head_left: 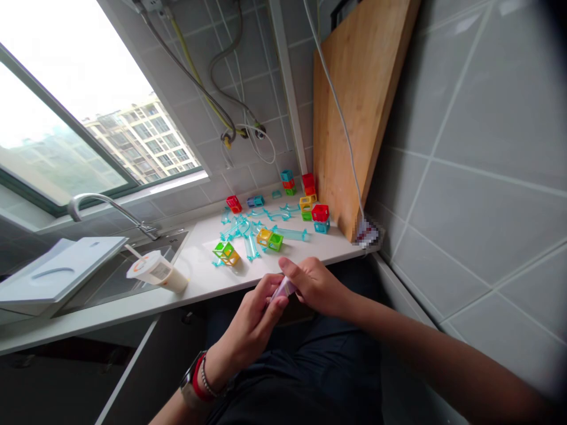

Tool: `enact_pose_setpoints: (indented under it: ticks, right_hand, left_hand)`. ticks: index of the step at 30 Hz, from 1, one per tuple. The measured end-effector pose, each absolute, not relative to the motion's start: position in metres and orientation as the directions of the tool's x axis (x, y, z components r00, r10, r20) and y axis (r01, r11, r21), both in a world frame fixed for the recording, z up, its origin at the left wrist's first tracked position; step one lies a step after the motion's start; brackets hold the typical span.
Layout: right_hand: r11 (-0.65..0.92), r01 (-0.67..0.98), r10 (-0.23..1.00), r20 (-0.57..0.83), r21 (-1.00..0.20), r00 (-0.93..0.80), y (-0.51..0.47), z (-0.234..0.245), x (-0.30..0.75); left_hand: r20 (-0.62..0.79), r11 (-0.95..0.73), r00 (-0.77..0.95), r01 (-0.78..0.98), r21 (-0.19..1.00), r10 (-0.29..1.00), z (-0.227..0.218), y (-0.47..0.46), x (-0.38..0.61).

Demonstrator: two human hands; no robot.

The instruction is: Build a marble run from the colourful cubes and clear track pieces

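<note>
Just in front of the counter's edge, both hands are closed around a small pale purple piece (284, 288), largely covered by fingers; its exact kind does not show. My left hand (253, 319) pinches it between thumb and fingers from the left. From the right, my right hand (316, 287) grips it, thumb on top. Beyond them on the counter lie a yellow-and-green pair of joined cube blocks (270, 239) and another green-and-yellow pair (226, 253). Clear turquoise tube pieces (290, 234) are scattered behind these.
Red-and-blue (321, 219), yellow-and-green (306, 208) and other cube stacks stand towards the wooden board (354, 100) at right. A lidded drink cup with a straw (158, 272) tilts near the sink (119, 289). A cable (339, 106) hangs down past the board.
</note>
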State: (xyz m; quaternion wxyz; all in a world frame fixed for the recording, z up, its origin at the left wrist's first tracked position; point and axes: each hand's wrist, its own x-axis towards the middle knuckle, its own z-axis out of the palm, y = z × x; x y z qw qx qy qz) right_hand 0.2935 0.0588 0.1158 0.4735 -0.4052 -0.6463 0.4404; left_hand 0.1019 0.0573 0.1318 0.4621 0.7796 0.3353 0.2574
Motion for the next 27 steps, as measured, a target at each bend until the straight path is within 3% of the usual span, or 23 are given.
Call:
enact_pose_setpoints:
  ticks: [2,8,18,27]
  right_hand:
    - [0.260,0.116,0.937,0.222,-0.959,-0.269,0.060,0.115,0.293]
    - [0.502,0.279,0.859,0.434,-0.819,-0.270,0.063,0.116,0.301]
    - [0.546,0.349,0.829,0.432,-0.761,-0.355,0.069,0.120,0.312]
    - [0.523,0.425,0.845,0.386,-0.739,-0.370,0.078,0.114,0.313]
  left_hand:
    - [0.071,-0.317,0.637,0.280,0.906,0.767,0.130,0.059,0.099]
    - [0.029,-0.278,0.652,0.282,0.918,0.757,0.125,0.063,0.097]
    - [-0.027,-0.138,0.668,0.192,0.972,0.744,0.124,0.070,0.100]
    - [-0.142,-0.109,0.675,0.315,0.943,0.724,0.122,0.080,0.095]
